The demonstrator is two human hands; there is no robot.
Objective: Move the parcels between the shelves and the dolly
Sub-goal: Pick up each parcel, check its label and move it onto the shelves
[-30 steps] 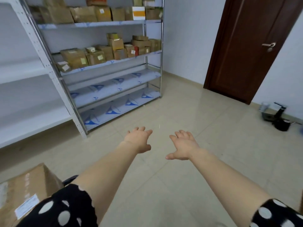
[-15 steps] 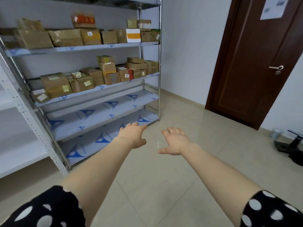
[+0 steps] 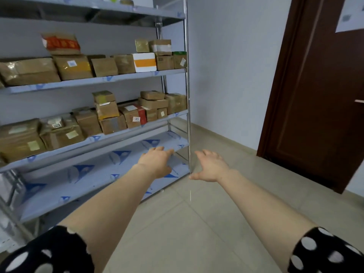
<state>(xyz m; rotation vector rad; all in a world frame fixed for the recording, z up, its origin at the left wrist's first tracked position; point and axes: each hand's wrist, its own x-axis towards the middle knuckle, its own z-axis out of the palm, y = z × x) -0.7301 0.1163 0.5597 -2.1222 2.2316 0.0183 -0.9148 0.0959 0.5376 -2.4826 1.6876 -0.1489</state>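
While both arms stretch forward, the left hand [image 3: 157, 162] and right hand [image 3: 210, 166] hang spread and empty on either side of the rack's front corner post [image 3: 187, 85]. Brown parcels [image 3: 110, 123] sit left of that post, well above the hands, in rows running along the shelves [image 3: 122, 77]. Their labels are too blurred to read.

Parcels [image 3: 126, 117]: on two shelves [image 3: 98, 80], above and beyond the left fingers [image 3: 167, 152].
Rack post [image 3: 187, 91]: between left fingers and right fingers [image 3: 204, 153], behind both.
Lower shelf [image 3: 110, 160]: just left of left fingers.
Door [image 3: 315, 115]: right of right fingers, farther back.
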